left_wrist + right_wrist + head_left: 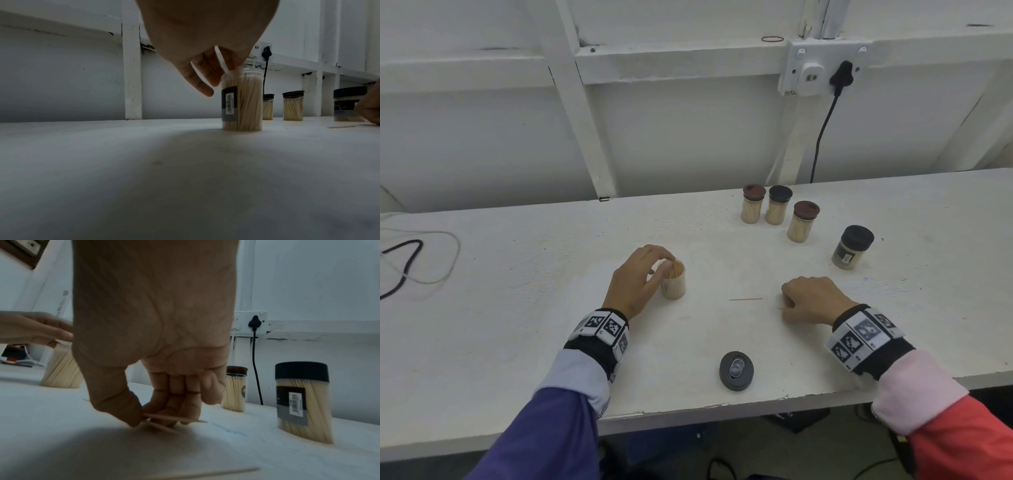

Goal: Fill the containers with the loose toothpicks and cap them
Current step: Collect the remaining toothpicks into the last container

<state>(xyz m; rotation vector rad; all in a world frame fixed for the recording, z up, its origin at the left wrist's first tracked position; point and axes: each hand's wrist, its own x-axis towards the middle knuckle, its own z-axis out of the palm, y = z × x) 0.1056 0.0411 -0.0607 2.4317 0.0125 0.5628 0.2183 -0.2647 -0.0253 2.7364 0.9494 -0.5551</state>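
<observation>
An uncapped clear container (673, 281) packed with toothpicks stands upright mid-table. My left hand (664, 263) arches over its mouth and, in the left wrist view, its fingertips (232, 65) pinch a toothpick (221, 59) that dips into the container (242, 104). My right hand (787, 301) is down on the table to the right. There its thumb and fingers (131, 410) pinch a couple of toothpicks (174, 418) just off the surface. One loose toothpick (745, 299) lies between my hands. A dark grey cap (736, 371) lies near the front edge.
Three capped toothpick containers (778, 205) stand at the back right, and a wider black-capped one (852, 247) stands nearer my right hand. Cables (414, 260) loop over the table's left end. A plugged wall socket (825, 68) hangs behind.
</observation>
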